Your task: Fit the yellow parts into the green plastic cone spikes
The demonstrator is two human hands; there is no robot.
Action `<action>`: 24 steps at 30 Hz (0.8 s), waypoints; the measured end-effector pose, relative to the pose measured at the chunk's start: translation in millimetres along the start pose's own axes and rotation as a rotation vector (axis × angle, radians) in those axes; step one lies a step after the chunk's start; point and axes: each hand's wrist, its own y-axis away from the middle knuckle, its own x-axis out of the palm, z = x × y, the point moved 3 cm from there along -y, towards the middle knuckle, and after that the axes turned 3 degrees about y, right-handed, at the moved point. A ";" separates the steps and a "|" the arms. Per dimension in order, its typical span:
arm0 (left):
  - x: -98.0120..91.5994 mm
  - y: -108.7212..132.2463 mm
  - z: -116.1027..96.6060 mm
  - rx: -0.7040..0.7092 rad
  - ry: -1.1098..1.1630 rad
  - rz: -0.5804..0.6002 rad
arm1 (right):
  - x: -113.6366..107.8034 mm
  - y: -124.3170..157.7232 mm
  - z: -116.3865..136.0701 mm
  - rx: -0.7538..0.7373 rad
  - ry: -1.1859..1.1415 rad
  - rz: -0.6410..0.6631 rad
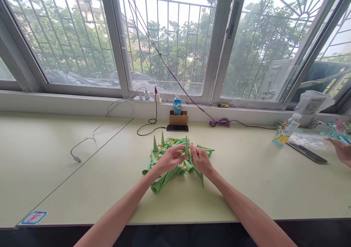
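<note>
Several green plant watering spikes [164, 184] with small yellow parts among them lie in a loose pile on the table. One green watering spike [187, 144] is held upright, tip up, between my two hands above the pile. My left hand [172, 158] closes its fingertips on the spike from the left. From the other side my right hand [201, 160] grips it with thumb and fingers. The lower end of that spike is partly hidden by the hands and the pile.
Behind the pile a phone [177, 128] leans at a cardboard box [178, 119] holding a blue bottle [177, 106]. A drink bottle [285, 130] and a dark phone [306, 153] are at right, near another person's hand [341, 152]. A white cable [94, 139] lies left.
</note>
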 end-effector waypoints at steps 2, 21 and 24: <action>-0.5 -0.9 4.7 0.041 -0.052 -0.037 | 0.3 -0.2 -1.0 0.009 -0.003 -0.011; -3.2 -4.7 17.7 -0.172 -0.036 -0.111 | -2.4 2.1 5.1 -0.089 0.088 -0.051; -1.9 -4.3 15.0 -0.198 -0.027 -0.072 | -2.3 2.1 5.2 -0.094 0.066 -0.033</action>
